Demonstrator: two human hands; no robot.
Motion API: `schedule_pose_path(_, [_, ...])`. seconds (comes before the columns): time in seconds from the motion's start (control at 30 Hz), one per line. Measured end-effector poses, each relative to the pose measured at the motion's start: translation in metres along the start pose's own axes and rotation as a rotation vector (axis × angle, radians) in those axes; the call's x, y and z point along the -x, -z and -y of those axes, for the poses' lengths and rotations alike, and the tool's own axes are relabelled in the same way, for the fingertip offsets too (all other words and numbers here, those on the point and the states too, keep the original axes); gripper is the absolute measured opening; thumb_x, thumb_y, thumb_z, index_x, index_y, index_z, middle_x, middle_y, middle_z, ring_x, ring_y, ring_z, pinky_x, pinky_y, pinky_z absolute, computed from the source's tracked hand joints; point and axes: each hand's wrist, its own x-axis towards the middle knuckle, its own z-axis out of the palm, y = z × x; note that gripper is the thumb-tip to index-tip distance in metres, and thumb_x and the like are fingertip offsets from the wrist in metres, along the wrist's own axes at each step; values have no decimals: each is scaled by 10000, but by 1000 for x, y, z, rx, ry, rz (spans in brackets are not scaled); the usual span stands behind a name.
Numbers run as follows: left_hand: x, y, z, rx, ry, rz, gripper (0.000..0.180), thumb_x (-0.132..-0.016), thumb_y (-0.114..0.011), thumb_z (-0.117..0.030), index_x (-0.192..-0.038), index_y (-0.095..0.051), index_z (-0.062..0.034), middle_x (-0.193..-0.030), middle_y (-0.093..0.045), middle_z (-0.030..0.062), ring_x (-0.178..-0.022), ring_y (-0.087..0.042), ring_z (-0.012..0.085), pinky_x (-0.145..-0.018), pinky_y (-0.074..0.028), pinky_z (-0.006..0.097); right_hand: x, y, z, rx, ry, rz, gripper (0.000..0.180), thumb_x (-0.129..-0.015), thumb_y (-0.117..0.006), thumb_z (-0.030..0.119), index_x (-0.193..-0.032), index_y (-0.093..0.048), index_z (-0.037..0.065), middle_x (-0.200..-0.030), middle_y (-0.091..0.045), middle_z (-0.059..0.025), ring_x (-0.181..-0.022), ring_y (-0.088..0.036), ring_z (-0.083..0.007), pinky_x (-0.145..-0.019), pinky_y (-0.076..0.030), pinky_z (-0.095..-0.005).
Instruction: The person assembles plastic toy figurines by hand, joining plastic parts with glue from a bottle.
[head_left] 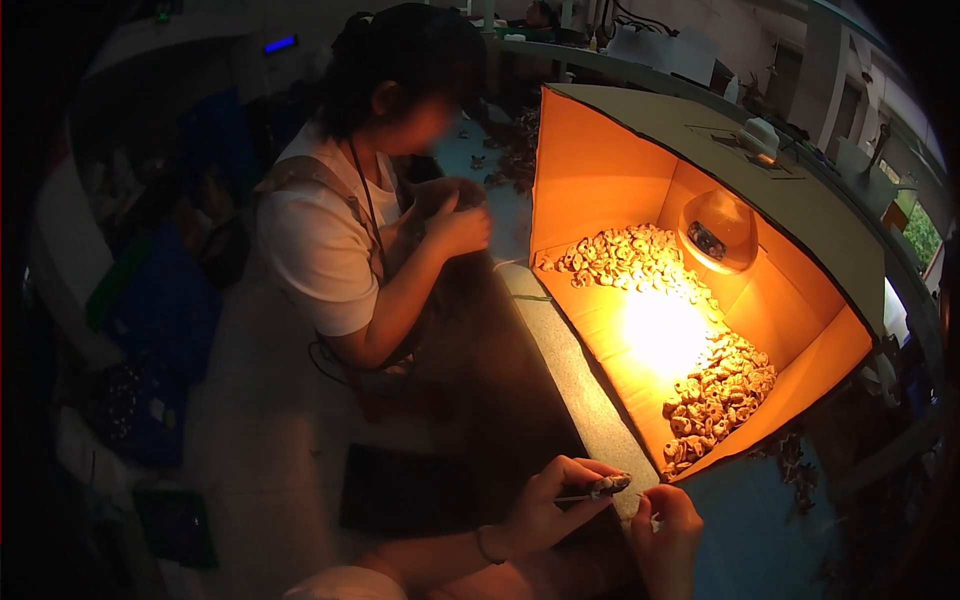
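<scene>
L. hand pinching mottled pc.; r. hand closed round sm. white item; blue display, bkgd., illegible.

Workshop, prob.: lamp + heaped sm. pcs in cardbd box on wkbench, co-worker alongside.

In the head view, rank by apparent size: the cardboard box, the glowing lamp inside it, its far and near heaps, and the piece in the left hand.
1. Cardboard box
2. Far heap and near heap: too alike to rank
3. Lamp
4. Piece in left hand
</scene>
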Motion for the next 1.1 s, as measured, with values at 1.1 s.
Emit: schedule_pose_path(1.1, [34,-115,6,619,619,580,254,-826,-578,38,-1041,-446,6,-1012,-603,203,-935,-605,235,-813,-503,375,105,101,-47,-230,82,-385,308,-659,-587,-139,-915,-566,31,-855,-665,-148,-757,-649,-243,-664,-506,-312])
